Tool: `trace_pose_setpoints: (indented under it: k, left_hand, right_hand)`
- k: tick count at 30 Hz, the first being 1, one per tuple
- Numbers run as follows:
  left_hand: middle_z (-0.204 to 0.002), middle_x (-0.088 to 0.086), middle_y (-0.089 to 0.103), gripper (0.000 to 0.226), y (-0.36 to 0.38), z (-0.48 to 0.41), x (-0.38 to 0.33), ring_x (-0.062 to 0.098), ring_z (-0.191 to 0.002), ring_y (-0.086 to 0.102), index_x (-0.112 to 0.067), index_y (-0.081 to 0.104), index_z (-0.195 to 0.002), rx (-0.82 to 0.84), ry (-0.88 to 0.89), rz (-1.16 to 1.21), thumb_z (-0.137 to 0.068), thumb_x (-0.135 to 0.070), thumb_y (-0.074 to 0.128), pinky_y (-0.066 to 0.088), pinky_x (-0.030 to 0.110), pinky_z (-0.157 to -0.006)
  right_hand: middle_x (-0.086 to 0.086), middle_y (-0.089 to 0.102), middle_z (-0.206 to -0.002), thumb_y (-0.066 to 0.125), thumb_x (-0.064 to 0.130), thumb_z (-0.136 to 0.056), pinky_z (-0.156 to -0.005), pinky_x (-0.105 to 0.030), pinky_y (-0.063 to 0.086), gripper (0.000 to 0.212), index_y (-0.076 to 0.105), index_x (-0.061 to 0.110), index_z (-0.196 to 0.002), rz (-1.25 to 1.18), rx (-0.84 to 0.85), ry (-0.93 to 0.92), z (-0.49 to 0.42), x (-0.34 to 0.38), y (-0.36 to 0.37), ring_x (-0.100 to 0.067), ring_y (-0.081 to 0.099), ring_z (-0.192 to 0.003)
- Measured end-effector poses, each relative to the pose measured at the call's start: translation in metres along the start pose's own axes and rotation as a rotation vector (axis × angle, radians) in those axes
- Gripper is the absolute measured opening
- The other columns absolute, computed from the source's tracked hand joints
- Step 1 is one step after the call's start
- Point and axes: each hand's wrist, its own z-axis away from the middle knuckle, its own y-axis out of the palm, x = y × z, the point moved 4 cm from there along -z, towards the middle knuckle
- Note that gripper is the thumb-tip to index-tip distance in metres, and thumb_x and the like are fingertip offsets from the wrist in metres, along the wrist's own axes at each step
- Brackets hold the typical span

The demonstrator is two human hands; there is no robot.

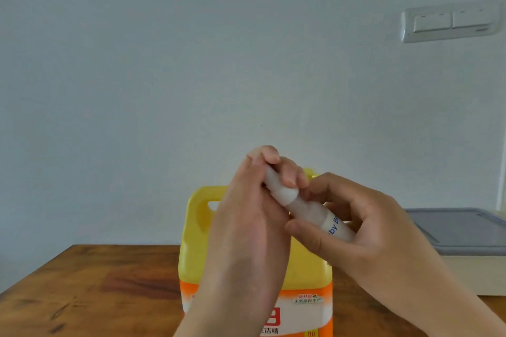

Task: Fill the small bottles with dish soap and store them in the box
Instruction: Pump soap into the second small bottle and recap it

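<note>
Two hands: left hand point(246, 230) curled round the cap end, right hand point(375, 230) wrapped round the body.
One small bottle point(309, 212): white, tilted, held between both grips.
One jug point(195, 241): yellow, directly behind the grip, partly hidden by it.
One box point(460, 227): grey lid on, right of the grip, on the table point(95, 282).

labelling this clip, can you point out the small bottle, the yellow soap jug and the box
small bottle point(312, 213): head view, on its white body below the cap
yellow soap jug point(196, 241): head view, on the yellow side under the handle
box point(465, 230): head view, on its grey lid
</note>
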Motion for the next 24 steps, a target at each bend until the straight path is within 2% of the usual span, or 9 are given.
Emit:
trace_pose_setpoints:
  k: [3, 5, 6, 8, 10, 12, 14, 20, 24]
  left_hand:
    - [-0.08, 0.005, 0.064, 0.027, 0.001, -0.001, 0.009, 0.02, -0.087, 0.063, -0.016, 0.06, -0.081, -0.016, 0.016, -0.179, -0.098, -0.03, 0.045, 0.056, 0.04, -0.083]
    - [-0.089, 0.004, 0.069, 0.032, -0.005, -0.002, 0.008, 0.019, -0.093, 0.064, -0.018, 0.068, -0.081, -0.053, 0.055, -0.346, -0.095, -0.037, 0.046, 0.052, 0.043, -0.09]
    - [-0.089, 0.001, 0.069, 0.034, -0.007, -0.004, 0.006, 0.017, -0.093, 0.063, -0.019, 0.071, -0.081, -0.059, 0.076, -0.43, -0.093, -0.04, 0.047, 0.05, 0.039, -0.09]
    - [-0.083, -0.006, 0.069, 0.033, -0.008, -0.004, 0.0, 0.005, -0.082, 0.061, -0.021, 0.074, -0.082, -0.032, 0.095, -0.545, -0.091, -0.044, 0.051, 0.049, 0.02, -0.076]
    - [-0.076, -0.009, 0.068, 0.029, -0.008, -0.004, -0.005, -0.001, -0.071, 0.061, -0.016, 0.074, -0.083, 0.015, 0.052, -0.591, -0.085, -0.042, 0.059, 0.047, 0.013, -0.064]
    - [-0.072, -0.006, 0.07, 0.028, -0.012, -0.004, -0.01, 0.001, -0.067, 0.063, -0.011, 0.074, -0.086, 0.026, 0.026, -0.645, -0.081, -0.038, 0.069, 0.049, 0.013, -0.061]
    - [-0.072, -0.003, 0.072, 0.031, -0.016, -0.003, -0.016, 0.005, -0.066, 0.065, -0.015, 0.076, -0.086, -0.008, 0.042, -0.734, -0.073, -0.043, 0.071, 0.05, 0.014, -0.061]
    - [-0.056, -0.001, 0.067, 0.043, -0.023, 0.0, -0.026, 0.006, -0.053, 0.062, -0.014, 0.072, -0.069, -0.179, 0.134, -0.901, -0.061, -0.056, 0.074, 0.048, 0.013, -0.053]
    - [-0.067, -0.004, 0.072, 0.03, -0.019, 0.0, -0.03, 0.004, -0.061, 0.066, -0.021, 0.074, -0.078, -0.121, 0.174, -0.937, -0.066, -0.049, 0.076, 0.048, 0.011, -0.057]
  right_hand:
    - [0.016, 0.069, -0.084, 0.07, 0.059, -0.067, -0.055, -0.018, 0.05, 0.037, 0.065, 0.038, -0.096, -0.018, -0.044, 0.023, 0.0, -0.003, -0.004, -0.009, 0.065, -0.071]
    - [0.016, 0.07, -0.085, 0.067, 0.061, -0.063, -0.054, -0.014, 0.049, 0.042, 0.065, 0.037, -0.097, -0.002, -0.074, 0.04, 0.001, -0.006, -0.008, -0.008, 0.065, -0.07]
    - [0.016, 0.069, -0.086, 0.067, 0.062, -0.062, -0.054, -0.013, 0.049, 0.044, 0.064, 0.036, -0.098, 0.008, -0.089, 0.045, 0.001, -0.007, -0.01, -0.007, 0.065, -0.069]
    - [0.018, 0.069, -0.09, 0.067, 0.062, -0.063, -0.059, -0.017, 0.053, 0.042, 0.062, 0.039, -0.098, 0.019, -0.111, 0.039, 0.001, -0.007, -0.01, -0.006, 0.065, -0.073]
    - [0.02, 0.068, -0.091, 0.067, 0.062, -0.065, -0.061, -0.023, 0.056, 0.04, 0.06, 0.042, -0.099, 0.018, -0.123, 0.018, 0.001, -0.003, -0.009, -0.005, 0.066, -0.076]
    - [0.021, 0.068, -0.091, 0.068, 0.061, -0.067, -0.06, -0.024, 0.055, 0.04, 0.057, 0.044, -0.102, 0.048, -0.13, -0.007, 0.001, 0.0, -0.008, -0.004, 0.066, -0.077]
    - [0.023, 0.066, -0.093, 0.065, 0.064, -0.066, -0.056, -0.023, 0.053, 0.045, 0.054, 0.045, -0.105, 0.12, -0.146, -0.022, 0.002, 0.002, -0.007, -0.003, 0.065, -0.078]
    - [0.03, 0.058, -0.102, 0.057, 0.07, -0.069, -0.057, -0.017, 0.051, 0.052, 0.05, 0.045, -0.113, 0.277, -0.218, -0.06, 0.004, 0.006, -0.002, 0.003, 0.06, -0.084]
    - [0.03, 0.059, -0.101, 0.061, 0.069, -0.072, -0.062, -0.019, 0.051, 0.046, 0.051, 0.045, -0.11, 0.284, -0.26, -0.067, 0.004, 0.005, 0.0, 0.005, 0.059, -0.086]
